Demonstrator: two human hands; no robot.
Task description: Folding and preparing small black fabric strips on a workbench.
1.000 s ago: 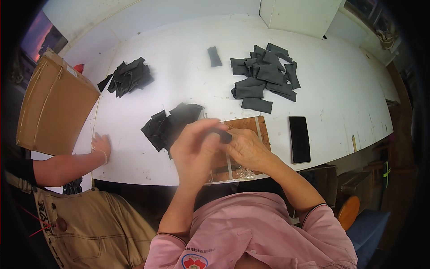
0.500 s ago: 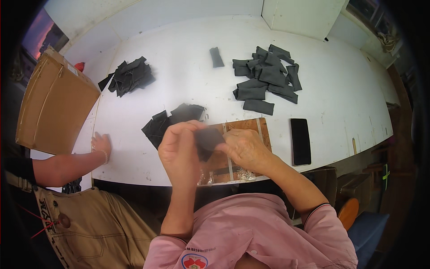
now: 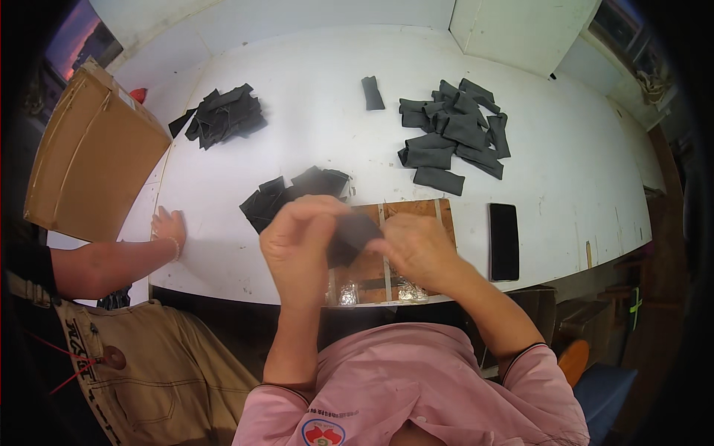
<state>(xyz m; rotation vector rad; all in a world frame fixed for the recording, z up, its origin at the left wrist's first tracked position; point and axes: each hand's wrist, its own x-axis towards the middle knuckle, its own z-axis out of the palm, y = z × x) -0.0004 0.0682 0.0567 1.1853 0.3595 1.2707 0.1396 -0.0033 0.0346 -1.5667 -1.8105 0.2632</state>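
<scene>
A small dark grey fabric piece [image 3: 357, 232] is held between my two hands above a taped brown cardboard sheet [image 3: 416, 212]. My left hand [image 3: 301, 234] pinches its left side, and my right hand [image 3: 416, 241] grips its right edge with thumb and fingers; both are somewhat blurred. Just beyond my left hand lies a pile of black fabric pieces [image 3: 271, 199]. At the far right is a heap of dark grey folded fabric pieces [image 3: 454, 130], with a single grey piece [image 3: 372, 94] lying apart to its left.
Another black fabric pile [image 3: 227, 117] lies at the far left, beside a large cardboard box [image 3: 97, 152]. A black phone [image 3: 503, 241] rests right of the cardboard sheet. Another person's hand [image 3: 169, 229] leans on the white table [image 3: 320, 74] at left.
Both hands keep hold of the fabric piece, with only a slight shift. The whole view has turned a little, moving the piles slightly to the right. The other person's hand stays on the table.
</scene>
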